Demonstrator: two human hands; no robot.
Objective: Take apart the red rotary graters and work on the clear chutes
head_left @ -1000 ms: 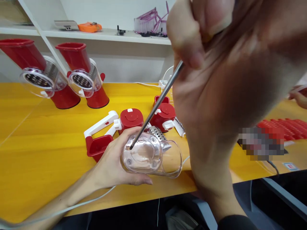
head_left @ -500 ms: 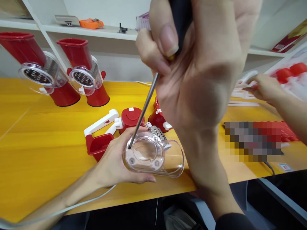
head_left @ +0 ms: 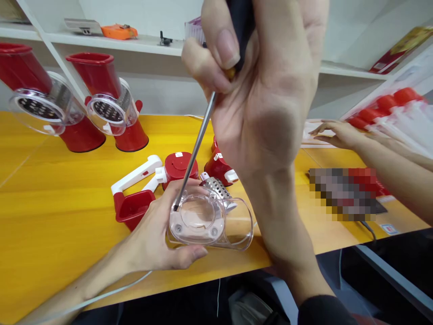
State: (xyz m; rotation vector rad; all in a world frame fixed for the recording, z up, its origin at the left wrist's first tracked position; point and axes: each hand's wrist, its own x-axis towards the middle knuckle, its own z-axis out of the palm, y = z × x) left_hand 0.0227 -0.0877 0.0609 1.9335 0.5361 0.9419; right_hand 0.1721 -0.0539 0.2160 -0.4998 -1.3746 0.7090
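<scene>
Two red graters (head_left: pixel 101 101) with clear round fronts stand far to the left of the clear plastic housing (head_left: pixel 209 221), at the back of the yellow table (head_left: pixel 61 198). Closer to the housing, on its left, a red cup with a white handle (head_left: pixel 133 198) lies on the table. Just behind the housing lie two red caps (head_left: pixel 179 166) and a small metal grater drum (head_left: pixel 216 187).

The left hand (head_left: pixel 155 239) is wrapped around the clear plastic housing and holds it tight near the front edge of the table. The housing lies on its side. Its long way runs left to right, with the flat end with screw holes facing up toward the camera and the open mouth pointing right.

The right hand (head_left: pixel 260 99) is high above the housing and very close to the camera. It is closed around the dark handle of a screwdriver (head_left: pixel 196 153). The thin metal rod slants down and to the left. Its tip sits in a hole at the upper left of the housing's flat end.

Far to the right of the housing, another person's hand (head_left: pixel 334 134) rests flat on white sheets, near stacked red parts (head_left: pixel 389 106).
</scene>
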